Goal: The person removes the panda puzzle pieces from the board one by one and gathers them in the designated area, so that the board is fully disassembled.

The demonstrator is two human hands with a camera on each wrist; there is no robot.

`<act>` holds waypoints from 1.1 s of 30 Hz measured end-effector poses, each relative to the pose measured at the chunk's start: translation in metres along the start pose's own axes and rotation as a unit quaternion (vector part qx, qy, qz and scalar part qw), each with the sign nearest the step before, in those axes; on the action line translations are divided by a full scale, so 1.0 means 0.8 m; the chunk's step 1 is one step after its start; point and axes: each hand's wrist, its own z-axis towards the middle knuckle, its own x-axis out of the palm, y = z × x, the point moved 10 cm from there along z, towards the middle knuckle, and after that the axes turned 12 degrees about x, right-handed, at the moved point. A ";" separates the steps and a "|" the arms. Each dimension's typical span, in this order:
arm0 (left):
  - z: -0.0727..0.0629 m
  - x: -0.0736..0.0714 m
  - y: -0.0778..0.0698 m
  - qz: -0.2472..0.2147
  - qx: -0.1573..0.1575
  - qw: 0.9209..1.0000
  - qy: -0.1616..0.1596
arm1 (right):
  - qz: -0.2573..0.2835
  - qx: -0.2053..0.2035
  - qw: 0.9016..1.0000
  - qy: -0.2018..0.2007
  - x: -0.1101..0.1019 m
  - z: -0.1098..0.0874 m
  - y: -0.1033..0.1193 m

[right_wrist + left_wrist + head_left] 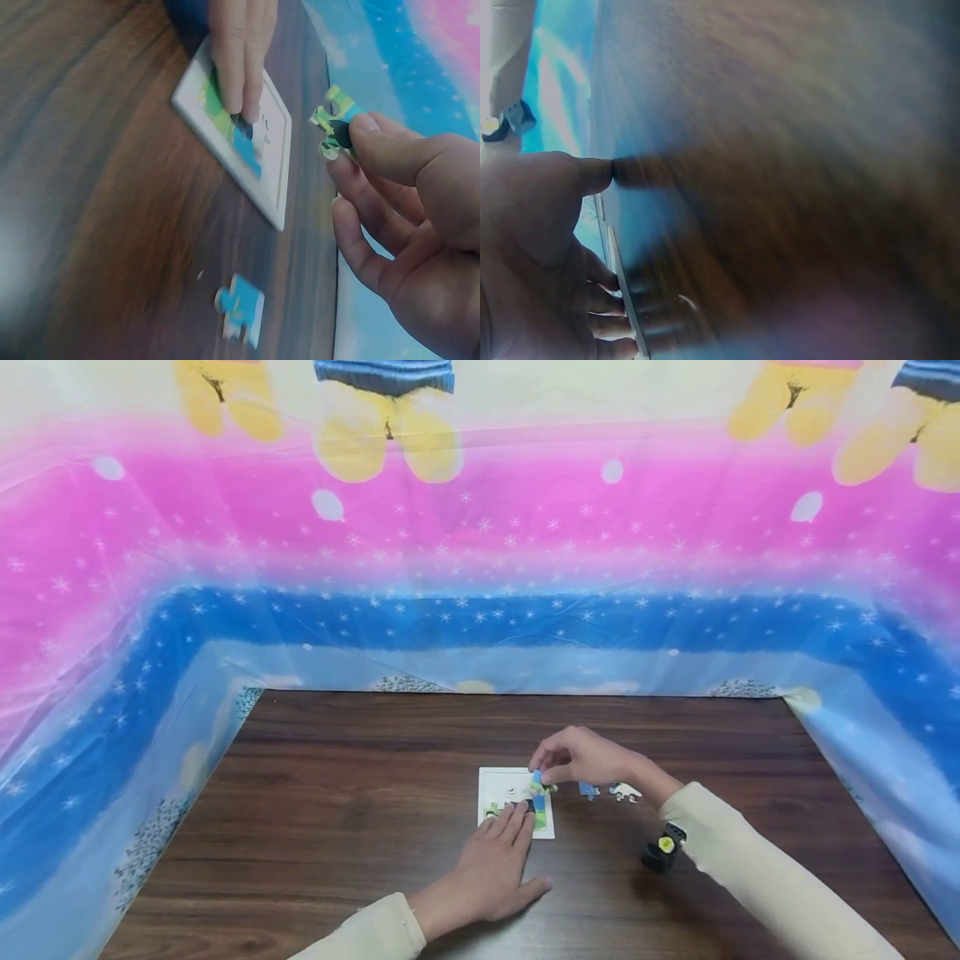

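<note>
A white-framed puzzle board lies on the table with some coloured pieces set in its lower and right parts. My left hand rests on the board's near side, fingers straight and pressing down, thumb spread out to the right. Between the thumb and fingers of my right hand is a green and blue jigsaw piece, held above the board's right side. In the right wrist view a loose blue jigsaw piece lies on the wood beside the board.
Right of the board, a blue piece and a whitish piece lie under the right forearm. The brown table meets a printed pink and blue cloth at its back and sides. A black wrist camera hangs at the right cuff.
</note>
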 end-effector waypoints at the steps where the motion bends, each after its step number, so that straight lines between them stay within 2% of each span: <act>1: 0.000 0.000 0.000 0.002 -0.001 1.000 -0.001 | -0.006 0.003 1.000 -0.003 -0.001 -0.006 -0.003; 8: -0.001 -0.001 0.002 0.006 -0.006 1.000 -0.009 | -0.010 0.041 0.999 -0.012 -0.001 -0.047 -0.030; 17: 0.000 -0.001 0.004 0.000 -0.009 1.000 -0.015 | -0.003 0.044 0.999 -0.018 0.012 -0.083 -0.056; 24: 0.001 0.000 0.003 -0.009 -0.008 1.000 -0.016 | -0.013 0.046 0.998 -0.036 0.017 -0.091 -0.063; 33: 0.003 0.001 0.000 -0.009 -0.004 1.000 -0.016 | -0.074 0.045 0.992 -0.095 0.014 -0.087 -0.066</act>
